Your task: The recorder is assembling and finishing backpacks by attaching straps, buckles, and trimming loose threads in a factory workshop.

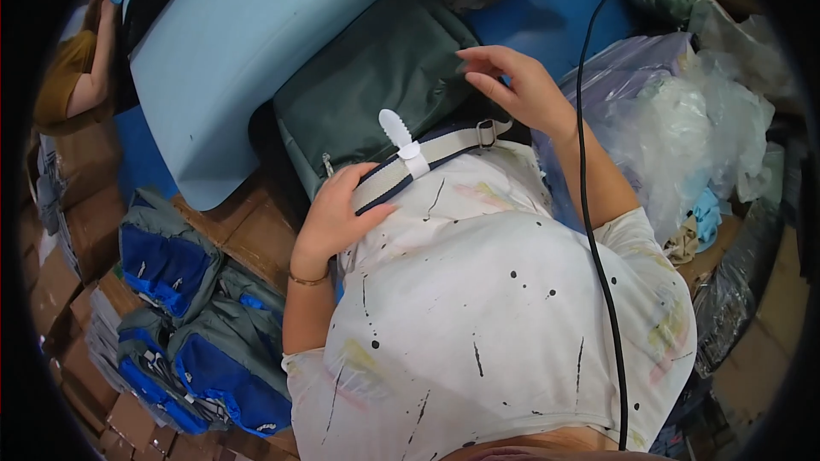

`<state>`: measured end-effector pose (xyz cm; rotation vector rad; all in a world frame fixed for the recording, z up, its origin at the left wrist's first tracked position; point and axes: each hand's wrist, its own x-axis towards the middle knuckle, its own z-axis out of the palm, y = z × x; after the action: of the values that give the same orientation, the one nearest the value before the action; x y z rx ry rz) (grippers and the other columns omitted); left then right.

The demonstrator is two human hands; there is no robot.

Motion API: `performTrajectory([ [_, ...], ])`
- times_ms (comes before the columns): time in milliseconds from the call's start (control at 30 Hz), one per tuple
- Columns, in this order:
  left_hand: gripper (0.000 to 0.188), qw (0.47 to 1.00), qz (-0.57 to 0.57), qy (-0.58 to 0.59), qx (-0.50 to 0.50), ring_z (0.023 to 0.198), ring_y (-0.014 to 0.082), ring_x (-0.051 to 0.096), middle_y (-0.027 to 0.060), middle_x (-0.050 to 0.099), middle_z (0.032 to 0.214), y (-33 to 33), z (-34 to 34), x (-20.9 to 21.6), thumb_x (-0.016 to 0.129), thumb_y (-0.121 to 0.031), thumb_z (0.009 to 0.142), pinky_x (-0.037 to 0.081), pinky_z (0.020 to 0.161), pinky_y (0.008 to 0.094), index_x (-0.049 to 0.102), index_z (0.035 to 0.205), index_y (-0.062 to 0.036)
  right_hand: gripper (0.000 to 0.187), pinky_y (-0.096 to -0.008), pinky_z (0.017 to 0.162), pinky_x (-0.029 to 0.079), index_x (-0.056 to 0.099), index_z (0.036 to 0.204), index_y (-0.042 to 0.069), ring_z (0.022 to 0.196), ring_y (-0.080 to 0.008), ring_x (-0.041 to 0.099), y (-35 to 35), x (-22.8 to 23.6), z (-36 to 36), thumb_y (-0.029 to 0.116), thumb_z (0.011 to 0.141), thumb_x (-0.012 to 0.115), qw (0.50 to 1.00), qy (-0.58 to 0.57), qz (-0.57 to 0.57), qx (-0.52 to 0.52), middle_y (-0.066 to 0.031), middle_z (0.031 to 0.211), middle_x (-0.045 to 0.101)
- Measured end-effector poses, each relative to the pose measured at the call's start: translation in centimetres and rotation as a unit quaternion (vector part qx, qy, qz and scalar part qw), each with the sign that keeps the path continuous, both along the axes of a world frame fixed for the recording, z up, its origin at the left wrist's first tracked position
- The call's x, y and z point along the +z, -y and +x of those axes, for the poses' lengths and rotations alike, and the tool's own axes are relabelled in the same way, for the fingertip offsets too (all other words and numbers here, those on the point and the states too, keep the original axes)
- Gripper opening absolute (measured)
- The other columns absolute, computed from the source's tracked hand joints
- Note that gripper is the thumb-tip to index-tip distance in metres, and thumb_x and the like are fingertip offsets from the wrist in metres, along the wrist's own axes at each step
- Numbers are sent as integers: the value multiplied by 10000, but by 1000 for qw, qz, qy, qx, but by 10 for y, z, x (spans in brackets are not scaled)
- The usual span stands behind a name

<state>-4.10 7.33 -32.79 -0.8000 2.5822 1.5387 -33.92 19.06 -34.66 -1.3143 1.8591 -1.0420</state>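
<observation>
A dark green fabric bag (376,85) lies in front of me against my white paint-speckled shirt. Its grey and navy webbing strap (444,147) runs across my chest, with a white plastic tag (400,135) clipped onto it. My left hand (335,213) grips the lower end of the strap. My right hand (512,85) rests on the bag's right edge near the strap buckle (487,131), fingers spread and holding nothing.
A pale blue table top (222,51) lies beyond the bag. Stacked grey and blue bags (196,324) sit at lower left on cardboard boxes (256,230). Clear plastic bags (683,128) pile at right. A black cable (589,205) crosses my right arm. Another person (77,77) is at far left.
</observation>
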Motion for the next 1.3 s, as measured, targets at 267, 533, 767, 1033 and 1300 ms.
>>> performTrajectory([
  [267, 549, 994, -67, 74, -51, 976, 351, 586, 195, 611, 1087, 30, 11, 21, 774, -210, 675, 476, 858, 368, 582, 1125, 41, 688, -256, 690, 497, 346, 1403, 99, 918, -181, 608, -17, -41, -6, 260, 841, 709, 959, 265, 74, -65, -113, 1331, 444],
  [533, 626, 923, -374, 80, -35, 1214, 331, 446, 149, 486, 1292, -14, -15, 25, 679, -104, 704, 298, 1049, 492, 467, 1282, 7, 536, -267, 693, 486, 447, 1285, 57, 816, -157, 591, -3, -31, 17, 179, 823, 689, 767, 604, 50, -210, -53, 1022, 585],
  [767, 497, 907, -421, 26, -14, 1212, 365, 470, 177, 484, 1325, -8, -29, -24, 471, -31, 835, 308, 1057, 482, 444, 1332, -18, 169, -205, 517, 464, 544, 970, 20, 677, -137, 550, -2, -1, 31, 148, 881, 611, 655, 720, 31, -226, -71, 902, 580],
  [1033, 778, 902, -421, -63, 67, 1227, 337, 462, 157, 464, 1347, -3, -36, -47, 660, 4, 639, 329, 1055, 450, 398, 1370, -35, 189, -201, 565, 496, 520, 1040, -6, 694, -130, 534, -4, 15, 49, 135, 919, 550, 642, 748, 19, -166, -85, 917, 569],
  [1300, 592, 900, -405, -134, 86, 1088, 341, 574, 189, 583, 1203, 3, -48, -70, 566, -9, 736, 429, 970, 407, 451, 1317, 2, 221, -218, 587, 505, 504, 1116, 37, 695, -122, 572, -3, 28, 55, 106, 912, 556, 695, 708, 19, -126, -39, 917, 592],
])
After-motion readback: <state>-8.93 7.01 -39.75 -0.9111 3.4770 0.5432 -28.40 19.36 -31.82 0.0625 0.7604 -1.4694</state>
